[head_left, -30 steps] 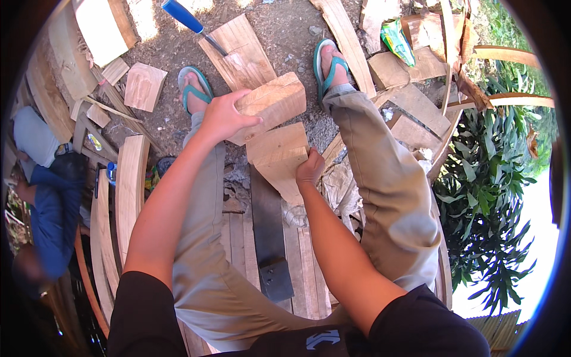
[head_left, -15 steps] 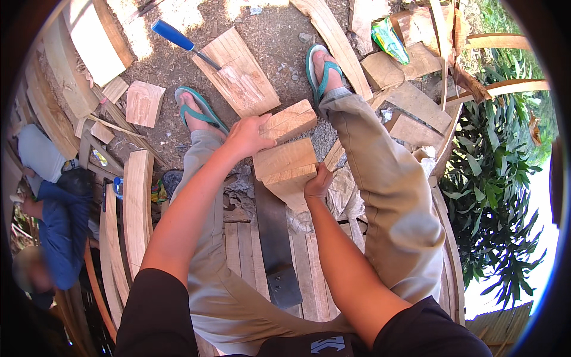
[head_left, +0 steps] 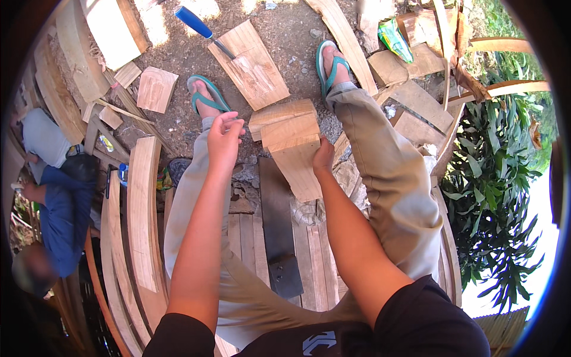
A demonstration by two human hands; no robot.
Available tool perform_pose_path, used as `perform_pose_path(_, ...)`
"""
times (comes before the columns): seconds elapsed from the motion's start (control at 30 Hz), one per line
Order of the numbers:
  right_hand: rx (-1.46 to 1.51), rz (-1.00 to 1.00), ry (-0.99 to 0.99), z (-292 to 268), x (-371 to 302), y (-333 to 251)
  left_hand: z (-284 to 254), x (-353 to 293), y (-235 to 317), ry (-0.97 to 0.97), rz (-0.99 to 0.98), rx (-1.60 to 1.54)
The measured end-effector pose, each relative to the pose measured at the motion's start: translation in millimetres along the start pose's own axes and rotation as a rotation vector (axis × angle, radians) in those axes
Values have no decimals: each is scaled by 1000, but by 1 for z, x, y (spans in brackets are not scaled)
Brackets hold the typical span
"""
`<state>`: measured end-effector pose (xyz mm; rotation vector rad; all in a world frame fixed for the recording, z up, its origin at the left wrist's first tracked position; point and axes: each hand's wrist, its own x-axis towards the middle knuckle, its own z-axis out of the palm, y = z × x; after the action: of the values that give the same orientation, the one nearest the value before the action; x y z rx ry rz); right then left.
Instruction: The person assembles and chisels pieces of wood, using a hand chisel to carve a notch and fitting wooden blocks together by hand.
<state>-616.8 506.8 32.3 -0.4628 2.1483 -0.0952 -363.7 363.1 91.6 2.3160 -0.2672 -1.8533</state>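
Observation:
My right hand [head_left: 323, 156] grips the right side of a thick wooden block [head_left: 297, 169], fingers mostly hidden behind it. The block is tilted, and its top end overlaps a second wooden block [head_left: 262, 124] just beyond. My left hand [head_left: 226, 135] is off the wood, just left of both blocks, fingers loosely curled and apart, holding nothing. Beyond lies a wide wooden piece [head_left: 253, 65] with a rough, cut patch. A chisel with a blue handle [head_left: 193, 22] rests with its blade on that piece.
A dark metal blade-like strip [head_left: 276, 208] lies on slats between my legs. Curved planks [head_left: 143, 208] stand at left, near another person [head_left: 62, 202] working. A small cut block [head_left: 156, 89] lies by my left foot. Boards, a green packet [head_left: 394, 40] and leafy plants [head_left: 488, 190] are at right.
My left hand has let go of the far block and drawn back left. The near block has moved up against the far one, still in my right hand. The view has shifted slightly.

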Motion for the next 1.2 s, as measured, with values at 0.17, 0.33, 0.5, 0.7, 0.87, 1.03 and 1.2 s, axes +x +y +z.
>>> perform_pose_path(0.17, 116, 78, 21, 5, -3, 9, 72, -45, -75, 61, -161, 27)
perform_pose_path(0.33, 483, 393, 219, -10, 30, -8, 92, -51, -72, 183, -85, 84)
perform_pose_path(0.5, 282, 171, -320, -14, 87, -12, 93, -53, -87, 243, -197, -126)
perform_pose_path(0.7, -335, -610, -449, -18, 93, -35, 100, -52, -106, 152, -239, -219)
perform_pose_path(0.87, -374, -769, -595, -10, 104, -38, 95, -46, -118, -67, -278, -251)
perform_pose_path(1.03, -371, -670, -650, -10, 104, -44, 70, -35, -129, -319, -236, -274)
perform_pose_path(1.2, -672, -444, -752, 2, 119, -62, 58, -25, -131, -360, -325, -214)
